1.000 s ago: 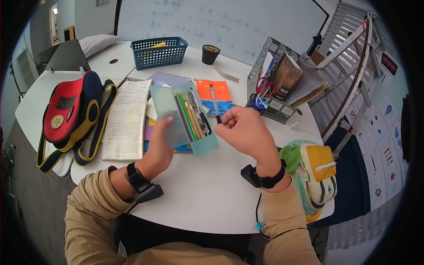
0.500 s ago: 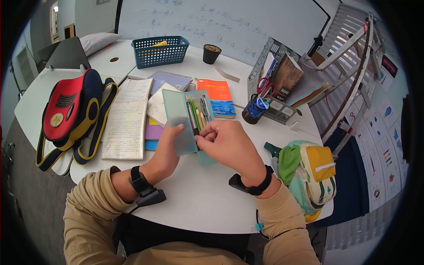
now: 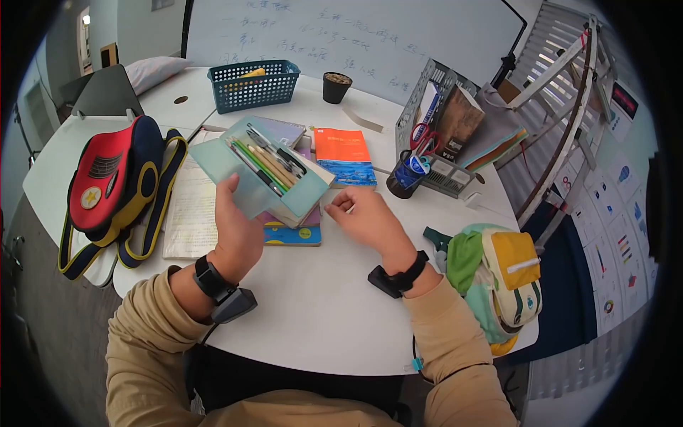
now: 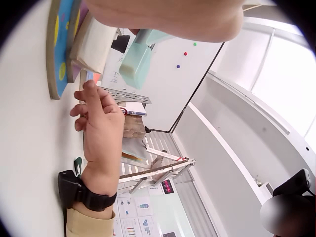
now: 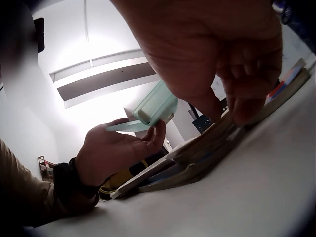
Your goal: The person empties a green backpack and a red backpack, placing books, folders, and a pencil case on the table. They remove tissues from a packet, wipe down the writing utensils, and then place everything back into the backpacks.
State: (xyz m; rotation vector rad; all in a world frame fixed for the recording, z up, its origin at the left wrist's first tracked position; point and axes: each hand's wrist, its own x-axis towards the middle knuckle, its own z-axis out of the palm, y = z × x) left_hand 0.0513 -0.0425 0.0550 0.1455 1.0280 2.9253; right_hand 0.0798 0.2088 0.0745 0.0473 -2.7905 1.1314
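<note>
My left hand (image 3: 238,231) holds a translucent teal pencil case (image 3: 306,201) with its lid swung out, tilted above the books. Several pencils and pens (image 3: 267,162) lie in it, green, plain wood and black among them. In the right wrist view, the left fingers support the case (image 5: 157,106) from below. My right hand (image 3: 373,217) hovers just to the right of the case, apart from it. Its fingers are loosely bent and hold nothing, as the left wrist view of that hand (image 4: 102,128) shows.
Beneath the case lie stacked books (image 3: 292,235) and an open paper booklet (image 3: 188,213). An orange-and-blue book (image 3: 345,149) is behind. A red school bag (image 3: 107,178) stands left, a green-and-cream backpack (image 3: 509,285) right. Farther back are a pen cup (image 3: 403,183), file rack (image 3: 448,171) and basket (image 3: 252,92).
The right hand brought a black-and-clear pen to the case, let it go inside and drew back right. The left hand has tilted the case and shifted it left.
</note>
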